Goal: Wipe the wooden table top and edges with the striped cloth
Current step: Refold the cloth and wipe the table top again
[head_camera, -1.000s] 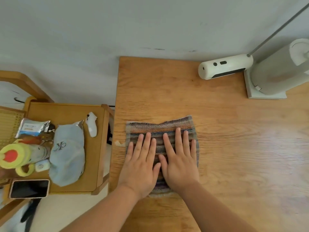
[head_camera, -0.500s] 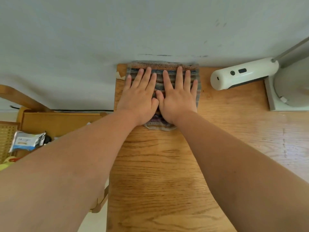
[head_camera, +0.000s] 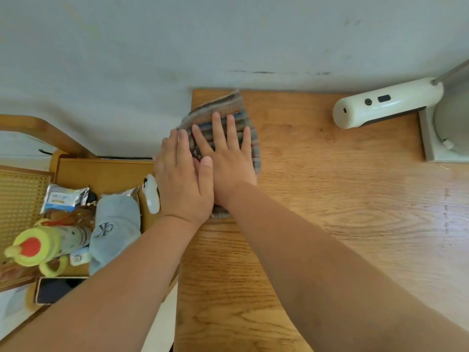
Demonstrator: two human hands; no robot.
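The striped cloth (head_camera: 223,107) lies skewed on the far left corner of the wooden table (head_camera: 330,199), with its left part reaching over the table's left edge. My right hand (head_camera: 225,153) presses flat on the cloth, fingers spread and pointing toward the wall. My left hand (head_camera: 182,174) lies flat beside it at the table's left edge, fingers together, with its thumb side overlapping my right hand. Both hands hide most of the cloth.
A white desk lamp head (head_camera: 385,105) and its base (head_camera: 446,133) stand at the far right against the wall. A lower side table (head_camera: 101,171) on the left holds a blue cap (head_camera: 114,224), a yellow bottle (head_camera: 38,245), a phone (head_camera: 55,288) and a white object (head_camera: 151,194).
Both hands first pushed the cloth from mid-table up to the wall, then slid it left and slightly nearer. The cloth has turned askew, and my left hand now overlaps my right at the edge.
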